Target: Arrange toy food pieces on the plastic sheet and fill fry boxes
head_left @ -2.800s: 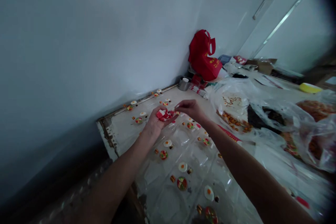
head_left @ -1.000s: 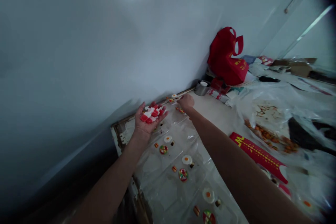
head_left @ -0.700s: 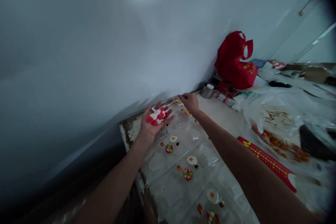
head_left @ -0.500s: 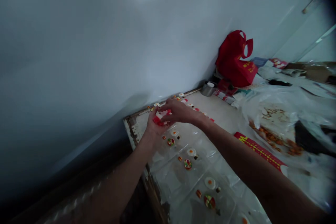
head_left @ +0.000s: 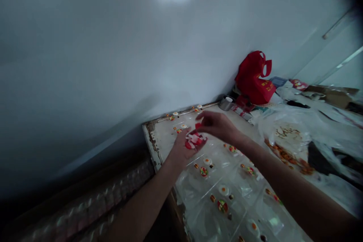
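Observation:
My left hand is cupped, palm up, around a heap of small red and white pieces whose kind I cannot make out. Just above it my right hand pinches one small red piece between thumb and fingers. Below both hands lie clear plastic sheets or bags on the table. Small trinkets stand on them in groups: a fried egg shape, a round red-and-green disc, a tiny burger-like piece and a small dark piece.
A worn wooden table edge runs along the left. At the wall stand a metal cup and a red cloth bag. Plastic bags with orange-brown pieces cover the right side. Wrapped pinkish goods lie below left.
Both hands have shifted right in the view, which itself has moved. My right hand has lifted off the left palm, with a red piece now showing in its fingertips.

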`<act>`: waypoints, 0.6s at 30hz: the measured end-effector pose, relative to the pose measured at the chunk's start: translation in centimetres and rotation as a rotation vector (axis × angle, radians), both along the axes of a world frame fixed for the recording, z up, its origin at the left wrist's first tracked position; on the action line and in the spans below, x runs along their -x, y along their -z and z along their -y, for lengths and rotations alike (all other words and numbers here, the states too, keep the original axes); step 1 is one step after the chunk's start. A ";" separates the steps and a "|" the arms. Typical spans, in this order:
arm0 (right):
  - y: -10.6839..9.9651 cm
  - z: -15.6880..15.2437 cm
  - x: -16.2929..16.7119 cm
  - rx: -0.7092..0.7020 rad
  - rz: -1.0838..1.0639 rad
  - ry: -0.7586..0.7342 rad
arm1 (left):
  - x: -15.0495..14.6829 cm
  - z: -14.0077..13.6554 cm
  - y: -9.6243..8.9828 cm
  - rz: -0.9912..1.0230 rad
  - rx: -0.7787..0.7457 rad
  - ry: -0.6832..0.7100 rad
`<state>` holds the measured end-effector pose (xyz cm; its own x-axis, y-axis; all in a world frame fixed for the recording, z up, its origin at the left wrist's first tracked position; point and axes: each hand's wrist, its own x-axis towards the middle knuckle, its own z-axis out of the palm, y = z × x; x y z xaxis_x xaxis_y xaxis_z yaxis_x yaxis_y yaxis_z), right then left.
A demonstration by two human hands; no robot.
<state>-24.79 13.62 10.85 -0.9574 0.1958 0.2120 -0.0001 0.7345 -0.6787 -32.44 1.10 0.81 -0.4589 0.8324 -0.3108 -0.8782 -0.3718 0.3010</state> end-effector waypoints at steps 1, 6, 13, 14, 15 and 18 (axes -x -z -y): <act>0.8 -0.9 1.2 0.190 -0.010 0.121 | 1.3 0.8 -0.2 0.046 0.022 0.004; 7.1 -2.3 8.4 0.706 0.035 0.484 | 8.4 7.6 -0.4 0.087 0.116 -0.148; 12.5 -0.8 13.2 0.431 0.080 0.621 | 11.4 10.8 -1.0 0.039 0.047 -0.273; 12.8 -0.8 13.4 0.355 0.095 0.639 | 11.2 10.4 -1.1 0.039 0.010 -0.256; 13.0 -0.9 13.5 0.278 0.104 0.653 | 10.9 9.8 -1.2 0.041 -0.032 -0.234; 13.1 -0.6 13.6 0.089 0.110 0.668 | 10.1 8.2 -0.9 0.038 -0.126 -0.166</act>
<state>-38.38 14.19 -2.29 -0.6398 0.7648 0.0756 0.5069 0.4939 -0.7065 -42.51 -7.08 1.74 -0.5831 0.7795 -0.2289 -0.8114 -0.5451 0.2109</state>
